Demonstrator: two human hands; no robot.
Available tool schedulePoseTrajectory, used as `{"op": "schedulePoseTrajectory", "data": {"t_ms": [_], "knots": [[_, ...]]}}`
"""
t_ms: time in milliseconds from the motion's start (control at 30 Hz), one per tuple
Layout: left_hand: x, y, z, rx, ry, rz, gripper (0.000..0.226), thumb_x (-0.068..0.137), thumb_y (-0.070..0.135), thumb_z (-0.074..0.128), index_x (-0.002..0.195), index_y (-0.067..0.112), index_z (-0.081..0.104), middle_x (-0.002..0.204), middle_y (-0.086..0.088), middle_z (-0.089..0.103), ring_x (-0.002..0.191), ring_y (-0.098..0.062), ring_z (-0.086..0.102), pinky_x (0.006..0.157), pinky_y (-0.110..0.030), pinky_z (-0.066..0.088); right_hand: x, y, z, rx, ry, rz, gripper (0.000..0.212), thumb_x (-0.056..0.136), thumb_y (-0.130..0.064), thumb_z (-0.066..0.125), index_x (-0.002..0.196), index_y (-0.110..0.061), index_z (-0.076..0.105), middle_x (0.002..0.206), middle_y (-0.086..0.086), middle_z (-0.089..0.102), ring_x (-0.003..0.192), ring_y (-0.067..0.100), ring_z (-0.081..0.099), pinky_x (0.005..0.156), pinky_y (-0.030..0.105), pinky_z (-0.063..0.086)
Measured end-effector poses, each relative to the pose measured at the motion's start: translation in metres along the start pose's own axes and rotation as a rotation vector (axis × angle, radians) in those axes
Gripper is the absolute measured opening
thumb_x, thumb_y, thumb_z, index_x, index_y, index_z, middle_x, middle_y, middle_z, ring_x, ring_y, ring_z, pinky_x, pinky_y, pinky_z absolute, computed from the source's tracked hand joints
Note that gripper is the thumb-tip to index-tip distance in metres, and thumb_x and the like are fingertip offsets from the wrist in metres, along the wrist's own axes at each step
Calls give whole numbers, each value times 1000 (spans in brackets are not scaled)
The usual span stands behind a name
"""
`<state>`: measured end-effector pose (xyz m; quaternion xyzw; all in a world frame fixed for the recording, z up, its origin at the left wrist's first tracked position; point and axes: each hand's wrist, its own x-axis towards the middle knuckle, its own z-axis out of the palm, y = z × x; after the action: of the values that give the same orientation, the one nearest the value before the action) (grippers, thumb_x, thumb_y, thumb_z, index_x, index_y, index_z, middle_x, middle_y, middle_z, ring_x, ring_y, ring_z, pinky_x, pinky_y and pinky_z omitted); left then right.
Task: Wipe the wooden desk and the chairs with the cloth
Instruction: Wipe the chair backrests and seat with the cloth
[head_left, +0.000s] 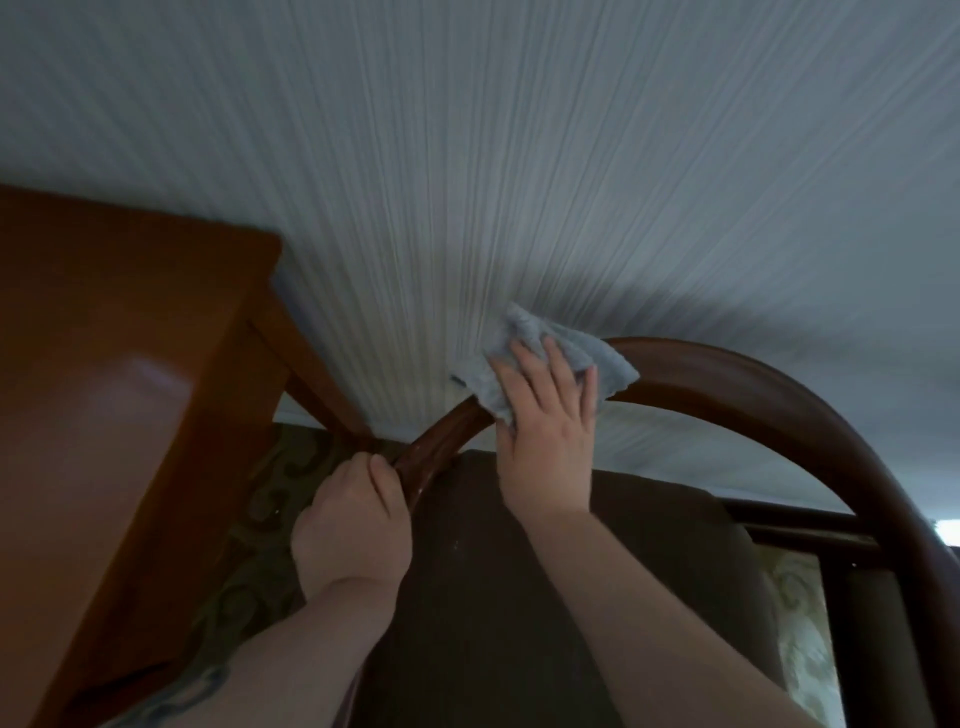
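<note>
A chair with a dark curved wooden back rail (753, 384) and a dark padded backrest (519, 597) fills the lower middle. A light blue cloth (582, 353) lies draped over the top of the rail. My right hand (545, 421) presses the cloth onto the rail with fingers spread and fairly straight. Lower on the left side of the same rail, my left hand (353, 519) grips the wood with curled fingers. The wooden desk (104, 389) stands at the left, its corner close to my left hand.
A pale striped wall (519, 156) rises right behind the chair. Patterned carpet (270, 519) shows between desk and chair. A second dark chair frame with patterned upholstery (800, 597) stands at the lower right.
</note>
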<state>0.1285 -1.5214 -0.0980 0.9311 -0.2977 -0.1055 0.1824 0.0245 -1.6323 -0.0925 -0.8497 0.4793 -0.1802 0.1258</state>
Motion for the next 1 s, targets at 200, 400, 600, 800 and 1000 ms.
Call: {"op": "schedulePoseTrajectory", "data": {"t_ms": [200, 400, 600, 800, 1000], "knots": [[1, -2, 3, 76, -74, -114, 19, 94, 33, 43, 88, 19, 55, 82, -2, 60, 70, -15, 57, 64, -33, 52, 6, -47, 13, 25, -396, -447, 28, 91, -32, 48, 109, -20, 66, 112, 1, 65, 117, 21, 51, 117, 43, 19], [0, -3, 1, -18, -10, 15, 41, 94, 38, 18, 68, 21, 45, 61, 2, 48, 52, -13, 47, 49, -31, 44, 1, -1, 1, -30, -19, -73, 45, 87, -21, 50, 132, -22, 55, 143, 0, 47, 144, 23, 26, 120, 49, 5], [1, -3, 3, 41, -53, -50, 41, 90, 38, 24, 86, 17, 58, 77, -3, 60, 67, -17, 57, 63, -37, 52, 15, -33, 15, -87, -368, -543, 37, 88, -30, 49, 122, -24, 62, 127, -1, 60, 128, 22, 45, 119, 42, 6], [1, -6, 2, -37, -12, 27, 43, 92, 38, 15, 71, 20, 47, 65, -1, 51, 56, -14, 47, 51, -30, 38, -4, -8, -1, -11, -30, -15, 50, 85, -21, 48, 135, -24, 53, 146, 0, 44, 145, 22, 22, 121, 47, 1], [4, -3, 2, 36, -63, 110, 34, 94, 31, 25, 87, 16, 55, 83, -3, 58, 73, -20, 56, 66, -37, 48, 23, -33, 1, -89, -366, -385, 39, 94, -42, 40, 116, -21, 65, 116, 1, 63, 120, 23, 49, 118, 41, 13]]}}
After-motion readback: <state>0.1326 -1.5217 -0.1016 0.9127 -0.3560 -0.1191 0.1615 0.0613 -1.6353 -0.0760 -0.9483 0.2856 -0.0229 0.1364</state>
